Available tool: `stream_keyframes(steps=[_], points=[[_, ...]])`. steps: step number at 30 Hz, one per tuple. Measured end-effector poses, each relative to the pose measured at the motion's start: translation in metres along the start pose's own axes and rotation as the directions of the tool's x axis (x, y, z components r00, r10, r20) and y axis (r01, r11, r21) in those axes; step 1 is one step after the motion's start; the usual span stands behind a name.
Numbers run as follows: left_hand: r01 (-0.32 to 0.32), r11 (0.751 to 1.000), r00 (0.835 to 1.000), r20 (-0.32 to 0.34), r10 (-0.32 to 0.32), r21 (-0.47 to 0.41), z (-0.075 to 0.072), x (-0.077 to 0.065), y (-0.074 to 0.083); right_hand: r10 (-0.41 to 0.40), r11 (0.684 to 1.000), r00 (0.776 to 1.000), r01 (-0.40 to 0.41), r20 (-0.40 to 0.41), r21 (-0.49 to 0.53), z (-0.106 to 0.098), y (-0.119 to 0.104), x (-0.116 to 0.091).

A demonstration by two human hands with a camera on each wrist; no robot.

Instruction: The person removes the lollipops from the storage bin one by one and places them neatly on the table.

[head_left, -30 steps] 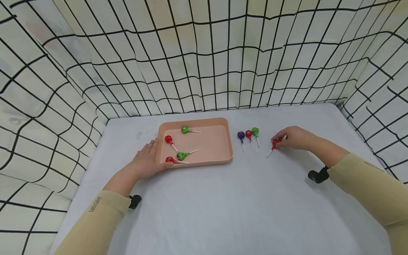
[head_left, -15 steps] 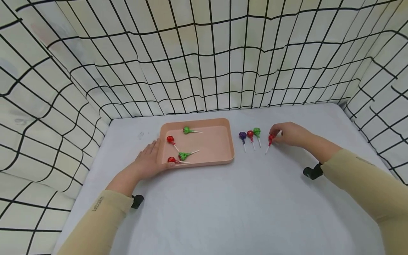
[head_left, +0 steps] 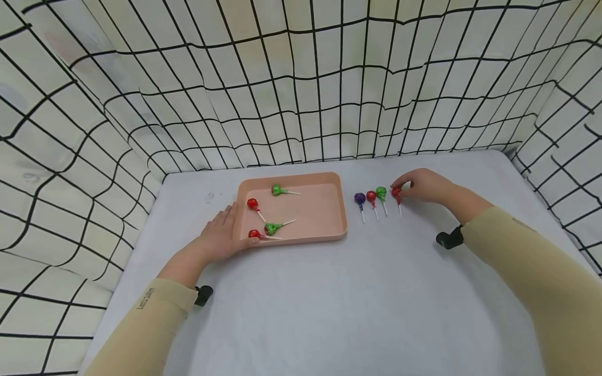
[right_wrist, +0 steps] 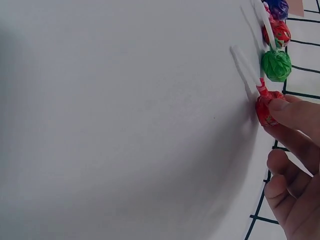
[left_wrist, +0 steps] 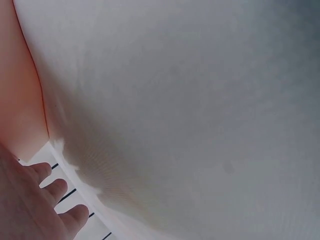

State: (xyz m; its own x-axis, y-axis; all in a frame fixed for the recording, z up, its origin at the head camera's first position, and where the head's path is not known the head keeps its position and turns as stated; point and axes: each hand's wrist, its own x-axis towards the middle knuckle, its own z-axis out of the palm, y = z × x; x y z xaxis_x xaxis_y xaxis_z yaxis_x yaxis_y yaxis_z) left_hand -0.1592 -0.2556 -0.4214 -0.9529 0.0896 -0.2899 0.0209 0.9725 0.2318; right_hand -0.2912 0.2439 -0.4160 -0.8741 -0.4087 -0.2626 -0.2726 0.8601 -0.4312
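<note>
My right hand pinches the red head of a lollipop between thumb and finger, its white stick pointing toward the table's front. Just left of it lie three lollipops side by side: a green one, a red one and a purple one. My left hand rests with straight fingers along the left end of a pink tray, its thumb at the front rim. Inside the tray are two green lollipops and two red lollipops, scattered toward its left side.
A white cloth covers the table. Black wire grid panels over pale sheeting stand along the back and both sides. A small black wrist camera sits under each forearm.
My right hand has moved left and toward the back with the red lollipop, whose stick has swung to point almost straight forward, in line with the others. The left hand stays on the tray.
</note>
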Motion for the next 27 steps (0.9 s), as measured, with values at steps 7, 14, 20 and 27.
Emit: stream_keyframes(steps=[7,14,20,27], points=[[0.001,1.000,1.000,-0.014,-0.001,-0.010,0.002,0.002,0.000,0.012,1.000,1.000,-0.012,0.011,0.026,-0.002,-0.001,0.009],[0.002,1.000,1.000,-0.006,-0.002,-0.008,0.000,0.000,0.000,0.010,0.999,1.000,-0.010,0.010,0.045,0.000,-0.002,0.013],[0.007,1.000,1.000,0.006,-0.007,-0.008,-0.001,0.000,-0.001,-0.011,0.998,1.000,0.010,0.019,0.060,0.000,-0.005,0.013],[0.011,1.000,1.000,0.006,-0.011,-0.010,-0.001,-0.001,0.000,-0.015,0.998,1.000,0.015,0.000,0.066,-0.007,-0.006,0.009]])
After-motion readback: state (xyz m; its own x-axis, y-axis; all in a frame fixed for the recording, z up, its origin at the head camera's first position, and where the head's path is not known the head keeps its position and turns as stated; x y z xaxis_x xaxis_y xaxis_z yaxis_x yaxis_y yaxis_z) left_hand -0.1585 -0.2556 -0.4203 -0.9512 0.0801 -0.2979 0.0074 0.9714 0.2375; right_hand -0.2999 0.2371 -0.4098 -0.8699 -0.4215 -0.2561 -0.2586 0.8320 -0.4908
